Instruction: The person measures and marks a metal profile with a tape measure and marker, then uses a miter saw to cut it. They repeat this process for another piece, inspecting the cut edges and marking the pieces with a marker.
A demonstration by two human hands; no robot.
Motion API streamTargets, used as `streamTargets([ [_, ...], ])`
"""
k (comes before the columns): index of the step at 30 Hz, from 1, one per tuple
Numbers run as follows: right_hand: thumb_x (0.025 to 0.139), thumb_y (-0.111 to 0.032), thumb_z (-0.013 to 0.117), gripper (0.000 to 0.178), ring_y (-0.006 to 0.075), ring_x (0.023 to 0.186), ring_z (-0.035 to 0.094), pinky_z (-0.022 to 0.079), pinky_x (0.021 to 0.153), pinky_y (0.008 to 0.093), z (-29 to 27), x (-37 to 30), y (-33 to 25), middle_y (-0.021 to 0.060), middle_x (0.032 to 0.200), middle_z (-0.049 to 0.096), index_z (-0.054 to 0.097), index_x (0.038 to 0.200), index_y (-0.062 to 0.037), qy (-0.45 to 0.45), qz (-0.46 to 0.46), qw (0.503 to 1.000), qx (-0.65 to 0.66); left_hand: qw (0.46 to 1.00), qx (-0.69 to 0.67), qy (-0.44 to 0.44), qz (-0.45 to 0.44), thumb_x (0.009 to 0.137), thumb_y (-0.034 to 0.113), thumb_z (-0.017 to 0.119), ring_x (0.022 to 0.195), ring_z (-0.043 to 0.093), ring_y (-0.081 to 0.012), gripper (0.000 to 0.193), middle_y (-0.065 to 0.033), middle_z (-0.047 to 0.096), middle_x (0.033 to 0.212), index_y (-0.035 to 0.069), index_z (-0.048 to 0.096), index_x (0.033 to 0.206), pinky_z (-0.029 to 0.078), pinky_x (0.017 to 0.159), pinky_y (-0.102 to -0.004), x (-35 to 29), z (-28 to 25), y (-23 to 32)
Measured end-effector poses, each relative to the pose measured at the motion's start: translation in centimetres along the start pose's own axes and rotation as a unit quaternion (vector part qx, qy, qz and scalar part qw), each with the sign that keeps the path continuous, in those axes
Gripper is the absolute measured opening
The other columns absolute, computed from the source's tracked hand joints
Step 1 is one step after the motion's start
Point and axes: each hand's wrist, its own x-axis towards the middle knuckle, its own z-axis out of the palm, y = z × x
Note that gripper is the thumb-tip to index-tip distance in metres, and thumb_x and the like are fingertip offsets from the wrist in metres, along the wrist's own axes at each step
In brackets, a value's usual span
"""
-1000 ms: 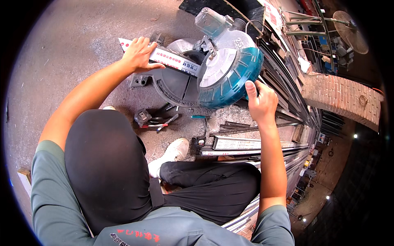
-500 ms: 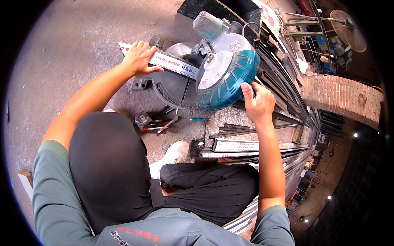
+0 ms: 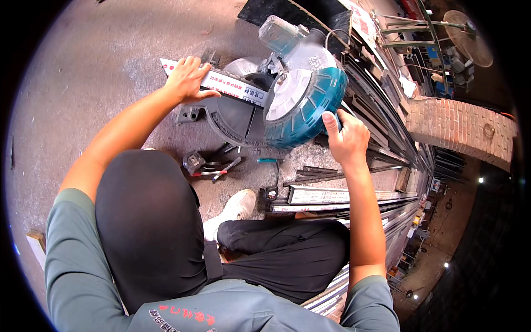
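Note:
A mitre saw (image 3: 304,102) with a teal blade guard and grey body stands on the floor in front of me. A long profile (image 3: 235,88) in white printed film, its far-left end cut at a slant, lies across the saw base (image 3: 229,119) and runs in under the guard. My left hand (image 3: 189,82) grips the profile near that slanted end, fingers over its top and thumb along the near side. At the guard's right, my right hand (image 3: 348,138) is wrapped round the saw handle, thumb up. The blade is hidden by the guard.
Near my feet lie a tape measure (image 3: 193,162), a marker pen (image 3: 227,169) and another tape measure (image 3: 270,193). White-filmed profiles (image 3: 318,195) and dark bars (image 3: 376,116) are stacked to the right, beside a brick pillar (image 3: 462,128). A fan (image 3: 467,39) stands far right.
The saw head and my right hand on its handle have shifted very slightly left and up in the picture. My left hand stays on the profile in the same place.

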Motion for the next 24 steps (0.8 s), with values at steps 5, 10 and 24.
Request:
streamTargets([
  [5, 0.095, -0.08, 0.049, 0.081, 0.0476, 0.069, 0.066, 0.049, 0.061, 0.0537, -0.23, 0.83, 0.99, 0.0234, 0.068, 0.065, 0.067, 0.078, -0.0032, 0.012, 0.007, 1.0, -0.026, 0.999, -0.008, -0.04, -0.01, 0.085, 0.086, 0.055, 0.11, 0.054, -0.0351, 0.099, -0.0199, 0.058, 0.113, 0.0, 0.06, 0.134, 0.042, 0.099, -0.0457, 0.31, -0.61, 0.36],
  [10, 0.096, -0.08, 0.048, 0.082, 0.0479, 0.069, 0.065, 0.049, 0.06, 0.0536, -0.46, 0.58, 0.66, 0.0235, 0.067, 0.065, 0.067, 0.078, -0.0031, -0.004, 0.013, 1.0, -0.025, 0.999, -0.016, -0.042, -0.014, 0.085, 0.086, 0.056, 0.11, 0.054, -0.0354, 0.098, -0.02, 0.058, 0.112, 0.0, 0.061, 0.132, 0.042, 0.098, -0.0457, 0.28, -0.58, 0.66],
  [24, 0.096, -0.083, 0.044, 0.084, 0.0458, 0.064, 0.065, 0.048, 0.057, 0.0529, 0.16, 0.03, 0.64, 0.0215, 0.065, 0.064, 0.065, 0.074, -0.0041, 0.015, 0.0, 0.999, -0.037, 0.999, -0.017, -0.046, -0.018, 0.084, 0.088, 0.055, 0.111, 0.054, -0.0349, 0.1, -0.0196, 0.058, 0.114, 0.001, 0.062, 0.133, 0.042, 0.098, -0.0456, 0.41, -0.79, 0.56],
])
